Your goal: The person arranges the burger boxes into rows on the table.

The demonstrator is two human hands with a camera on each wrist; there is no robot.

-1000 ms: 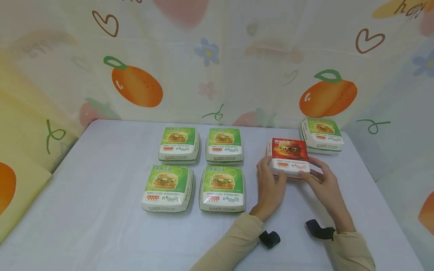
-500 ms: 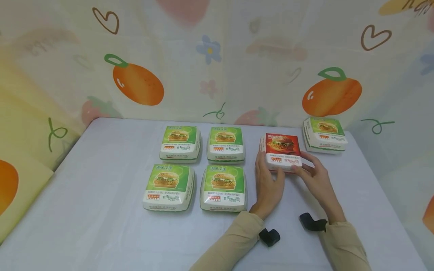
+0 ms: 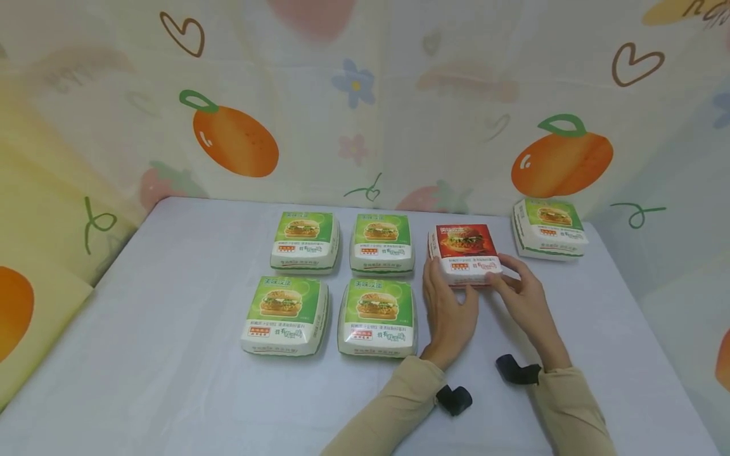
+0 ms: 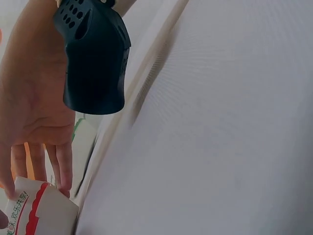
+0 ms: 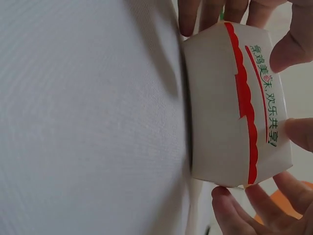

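Note:
A burger box with a red lid (image 3: 464,250) stands right of centre on the white table, held between both hands. My left hand (image 3: 450,316) grips its left side, thumb at the front. My right hand (image 3: 525,297) grips the right side, with its thumb on the front edge. The right wrist view shows the white front of the burger box (image 5: 220,107), its base down at the cloth, with fingers at both ends. In the left wrist view, the right hand (image 4: 36,98) reaches down to the box's corner (image 4: 54,210); little of the left hand shows there.
Green burger boxes stand in two rows left of the hands, one of them (image 3: 382,244) just beside the red one. Another green box (image 3: 550,228) sits at the back right corner. A patterned curtain (image 3: 365,114) hangs behind the table. Black wrist mounts (image 3: 516,369) sit on both wrists.
Both hands have moved the red burger box leftward, away from the green box at the back right and closer to the rows. The green boxes have stayed in place.

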